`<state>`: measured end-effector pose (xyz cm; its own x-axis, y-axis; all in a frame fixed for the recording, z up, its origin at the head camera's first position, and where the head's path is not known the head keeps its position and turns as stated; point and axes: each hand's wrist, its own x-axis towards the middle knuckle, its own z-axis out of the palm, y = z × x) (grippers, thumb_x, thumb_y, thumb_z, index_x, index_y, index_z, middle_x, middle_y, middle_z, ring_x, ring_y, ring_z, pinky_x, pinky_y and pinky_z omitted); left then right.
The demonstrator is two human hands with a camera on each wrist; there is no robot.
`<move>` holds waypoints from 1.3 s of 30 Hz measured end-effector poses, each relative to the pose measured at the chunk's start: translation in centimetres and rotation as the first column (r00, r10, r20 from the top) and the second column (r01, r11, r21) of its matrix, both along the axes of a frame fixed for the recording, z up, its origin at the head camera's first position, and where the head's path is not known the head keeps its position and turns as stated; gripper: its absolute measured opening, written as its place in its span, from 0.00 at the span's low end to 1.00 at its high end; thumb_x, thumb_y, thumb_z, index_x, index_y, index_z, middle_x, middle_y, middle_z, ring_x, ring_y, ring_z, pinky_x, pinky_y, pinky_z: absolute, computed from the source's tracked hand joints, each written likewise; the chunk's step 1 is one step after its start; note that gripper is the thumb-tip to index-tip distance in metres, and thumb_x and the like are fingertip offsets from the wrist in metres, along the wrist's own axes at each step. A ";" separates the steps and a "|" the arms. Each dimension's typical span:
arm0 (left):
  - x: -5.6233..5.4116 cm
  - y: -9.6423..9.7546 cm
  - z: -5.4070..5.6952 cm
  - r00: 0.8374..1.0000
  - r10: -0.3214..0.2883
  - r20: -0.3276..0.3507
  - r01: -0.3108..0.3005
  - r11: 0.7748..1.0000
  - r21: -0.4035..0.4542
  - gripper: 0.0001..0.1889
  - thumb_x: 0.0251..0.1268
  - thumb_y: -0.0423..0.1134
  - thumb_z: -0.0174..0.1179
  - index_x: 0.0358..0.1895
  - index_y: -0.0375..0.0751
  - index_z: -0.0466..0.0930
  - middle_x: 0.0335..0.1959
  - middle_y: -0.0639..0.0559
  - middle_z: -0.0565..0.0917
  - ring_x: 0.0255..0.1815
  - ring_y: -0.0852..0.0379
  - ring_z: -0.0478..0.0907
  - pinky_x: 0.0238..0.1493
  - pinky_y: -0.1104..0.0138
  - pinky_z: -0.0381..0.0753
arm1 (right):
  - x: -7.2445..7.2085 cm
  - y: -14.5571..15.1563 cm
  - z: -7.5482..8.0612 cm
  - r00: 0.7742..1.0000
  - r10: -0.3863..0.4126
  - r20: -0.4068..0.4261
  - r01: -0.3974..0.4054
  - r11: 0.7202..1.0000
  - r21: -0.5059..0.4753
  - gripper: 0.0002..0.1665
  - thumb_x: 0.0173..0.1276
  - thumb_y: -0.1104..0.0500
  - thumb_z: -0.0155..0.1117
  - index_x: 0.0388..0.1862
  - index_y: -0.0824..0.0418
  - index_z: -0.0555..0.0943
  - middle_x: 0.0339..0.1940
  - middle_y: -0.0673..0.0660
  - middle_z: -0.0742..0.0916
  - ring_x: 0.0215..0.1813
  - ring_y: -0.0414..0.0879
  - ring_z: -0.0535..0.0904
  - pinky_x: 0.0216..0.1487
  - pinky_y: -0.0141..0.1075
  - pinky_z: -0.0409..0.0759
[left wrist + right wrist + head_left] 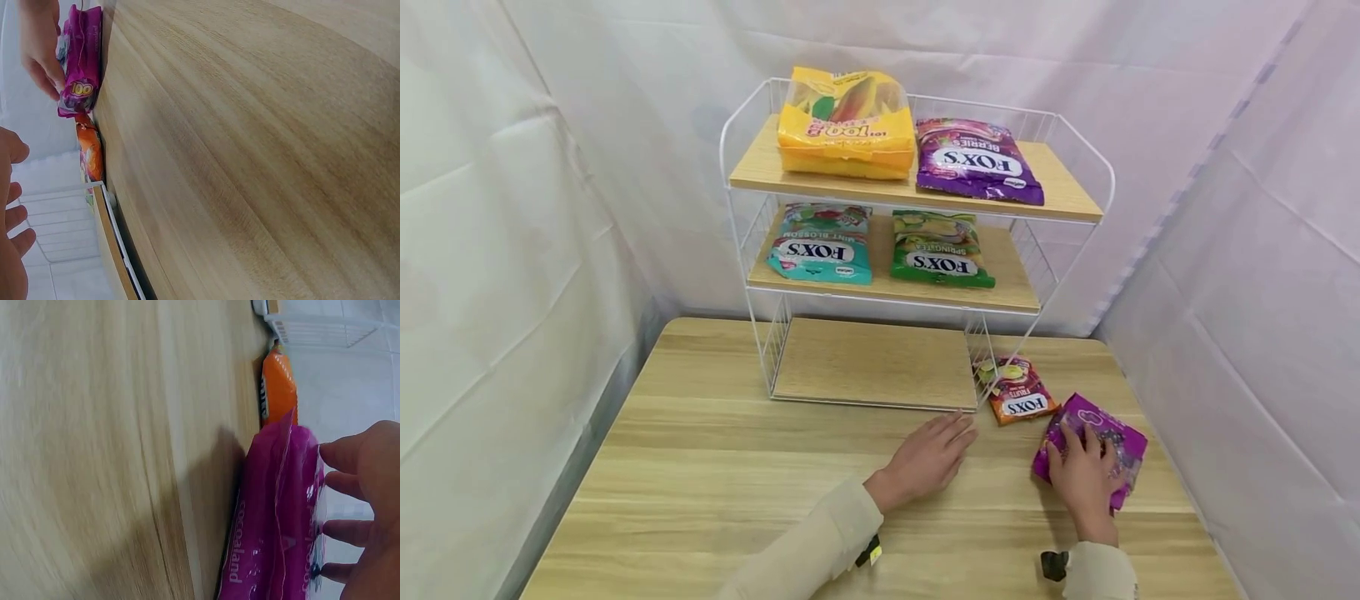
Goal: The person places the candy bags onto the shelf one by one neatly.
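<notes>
Currently, at the back of our wooden surface (700, 467), a white wire rack (880, 360) carries a yellow bag (846, 137) and a violet packet (977, 158) on top, with a teal packet (823, 242) and a green packet (942, 250) below. Before its bottom board, our left hand (925, 458) reaches forward, fingers loose, holding nothing. Beside the rack's right side lies an orange packet (1026, 400), and nearer us, to its right, a large purple bag (1126, 440) lies on the surface. Across it rests our right hand (1081, 479), fingers apart, tips on the upper face, not wrapped round it.

For a sound hold, we judge, thumb and fingers should reach down opposite sides and gather the filling; a soft wrapper caught only on top may slip. Raising the bag straight up would spare the orange packet, close against its far end.

Left and front, bare wood leaves us room to move. The bottom board is bare too, though hemmed by wire sides; at right, the surface's edge runs near the bag, with white sheeting (1247, 333) beyond.
</notes>
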<state>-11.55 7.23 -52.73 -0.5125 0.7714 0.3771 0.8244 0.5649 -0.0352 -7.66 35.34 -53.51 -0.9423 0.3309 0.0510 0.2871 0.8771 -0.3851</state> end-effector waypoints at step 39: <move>0.6 1.3 -1.1 0.998 -0.022 0.056 0.025 0.998 -0.058 0.21 0.71 0.45 0.52 0.65 0.46 0.72 0.65 0.52 0.72 0.68 0.53 0.64 0.67 0.63 0.64 | 1.7 -4.0 -1.1 0.986 -0.162 0.024 0.160 0.985 0.059 0.42 0.67 0.32 0.52 0.66 0.62 0.71 0.72 0.73 0.58 0.71 0.74 0.41 0.58 0.77 0.41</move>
<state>-10.92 8.57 -53.78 -0.5128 0.8033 0.3029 0.8390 0.5437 -0.0214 -5.93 31.35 -54.62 -0.8782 0.4760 0.0474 0.4370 0.8386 -0.3253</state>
